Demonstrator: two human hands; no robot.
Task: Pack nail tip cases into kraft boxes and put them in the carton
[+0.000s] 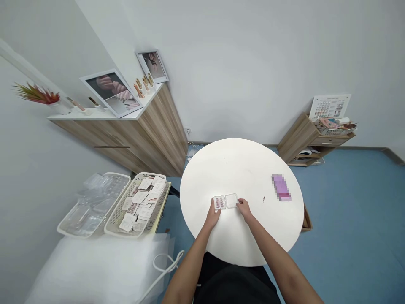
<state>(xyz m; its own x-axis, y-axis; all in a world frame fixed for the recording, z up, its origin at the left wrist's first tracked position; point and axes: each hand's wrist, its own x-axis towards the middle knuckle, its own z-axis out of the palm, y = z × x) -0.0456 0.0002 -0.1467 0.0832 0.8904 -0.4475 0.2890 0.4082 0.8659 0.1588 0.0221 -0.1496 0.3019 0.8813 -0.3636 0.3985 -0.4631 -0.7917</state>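
A small clear plastic case [220,202] lies opened flat on the white round table [234,164]. Rows of small pink pieces, which look like false nails, fill its left half. Its clear lid [231,201] is folded out to the right, with nothing visible in it. My left hand [212,215] grips the left and lower edge of the filled half, thumb in front. On the other side, my right hand [244,208] pinches the lid's right edge between thumb and fingers.
A blurred purple item [281,188] and a small dark red bit [263,199] lie right on the table. To the left stand a basket of white-carded packets [139,204], a basket of clear plastic packaging [95,207] and a wooden cabinet [167,122]. A small shelf unit [300,139] stands right.
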